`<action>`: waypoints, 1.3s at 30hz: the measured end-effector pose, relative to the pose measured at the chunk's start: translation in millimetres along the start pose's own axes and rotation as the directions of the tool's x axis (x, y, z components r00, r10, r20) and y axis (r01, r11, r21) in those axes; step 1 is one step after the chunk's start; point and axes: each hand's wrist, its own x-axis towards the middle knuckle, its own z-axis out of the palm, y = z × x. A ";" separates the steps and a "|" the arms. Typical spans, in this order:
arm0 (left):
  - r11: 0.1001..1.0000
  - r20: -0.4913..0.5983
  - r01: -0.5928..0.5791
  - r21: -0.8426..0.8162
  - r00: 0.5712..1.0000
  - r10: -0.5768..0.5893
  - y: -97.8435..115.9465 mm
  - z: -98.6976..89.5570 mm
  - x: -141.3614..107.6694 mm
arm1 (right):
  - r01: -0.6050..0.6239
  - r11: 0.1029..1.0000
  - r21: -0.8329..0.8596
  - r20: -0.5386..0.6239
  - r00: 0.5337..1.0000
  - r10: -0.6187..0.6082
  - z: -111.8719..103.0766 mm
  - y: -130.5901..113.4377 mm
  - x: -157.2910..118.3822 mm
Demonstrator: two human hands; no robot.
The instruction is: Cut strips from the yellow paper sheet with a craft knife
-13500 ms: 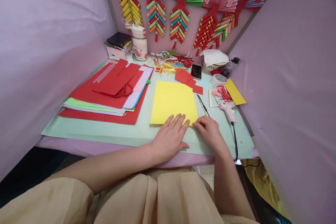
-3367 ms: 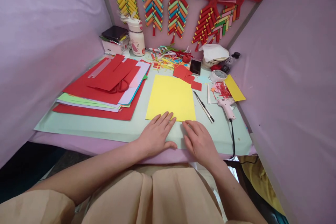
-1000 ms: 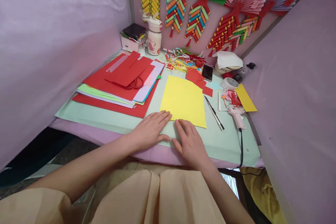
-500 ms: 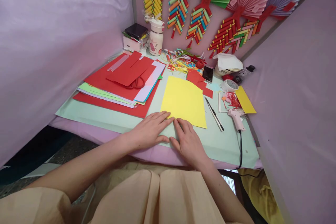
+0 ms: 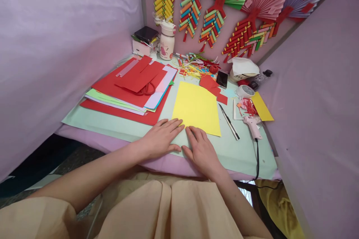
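A sheet of yellow paper (image 5: 196, 106) lies flat on the pale green table cover (image 5: 227, 157). My left hand (image 5: 162, 138) rests palm down at the sheet's near edge, its fingertips on the lower left part. Close beside it, my right hand (image 5: 201, 149) also lies flat, with fingertips on the same near edge. Both hands have their fingers stretched out and thumbs apart from them; neither grips anything. Part of the sheet's near edge is hidden under the fingers. Just right of the paper is a slim black-and-silver pen-like tool (image 5: 228, 121).
Left stands a stack of coloured paper (image 5: 112, 86) with red-handled scissors (image 5: 148, 89) partly under red card. Right are a glue gun (image 5: 253, 127) with its cord, a roll of tape (image 5: 245, 91) and a phone (image 5: 221, 79). Behind stand a bottle (image 5: 167, 43) and paper scraps (image 5: 193, 69).
Both hands stay in almost the same place on the yellow paper. The view has shifted very slightly; nothing was picked up or let go.
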 end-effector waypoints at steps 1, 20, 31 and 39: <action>1.000 0.004 0.007 0.002 1.000 -0.007 -1.2 -0.3 -1.6 | -0.002 1.000 0.006 -0.001 1.000 0.002 0.1 0.1 -0.2; 0.993 -0.039 0.012 -0.114 0.999 -0.017 -14.9 -8.8 -9.0 | 0.086 0.996 0.018 -0.039 0.996 -0.086 2.5 -15.9 8.1; 0.986 -0.021 -0.007 -0.164 1.000 0.003 -24.7 -15.3 -6.0 | 0.051 0.998 0.037 -0.009 0.999 -0.051 -0.4 -17.7 12.6; 0.996 -0.008 -0.026 -0.087 1.000 0.025 -28.8 -6.0 -6.7 | 0.040 0.999 0.036 -0.017 0.999 -0.039 0.4 -18.6 13.0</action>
